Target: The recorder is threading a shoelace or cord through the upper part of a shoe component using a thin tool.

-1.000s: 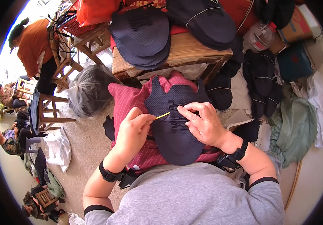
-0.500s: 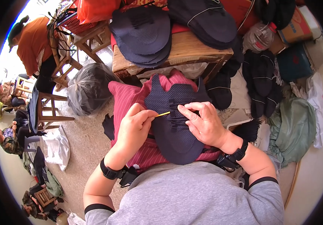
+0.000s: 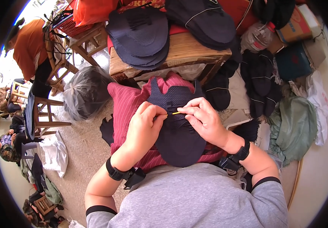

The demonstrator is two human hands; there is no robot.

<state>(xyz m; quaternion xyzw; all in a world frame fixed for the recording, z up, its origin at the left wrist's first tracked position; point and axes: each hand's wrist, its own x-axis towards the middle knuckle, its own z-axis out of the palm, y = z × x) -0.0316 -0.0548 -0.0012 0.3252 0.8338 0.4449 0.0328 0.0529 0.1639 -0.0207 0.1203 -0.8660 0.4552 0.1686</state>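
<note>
A dark navy knitted shoe upper with dark laces across its middle lies over a red striped cloth on my lap. Above the laces my left hand is closed in a pinch, with a bit of yellow showing at its fingertips. My right hand pinches a thin yellow stick by the thumb and forefinger. The fingertips of both hands are a short way apart over the upper. Whether the two yellow bits are one stick cannot be made out.
Ahead stands a wooden bench bearing stacked dark uppers. A filled dark plastic bag sits to the left, near wooden stools. Bundled uppers and a green sack lie at right. Other people sit at far left.
My left hand has turned and come closer to my right hand. The yellow stick, earlier in plain view from my left fingers, now shows mostly at my right fingertips.
</note>
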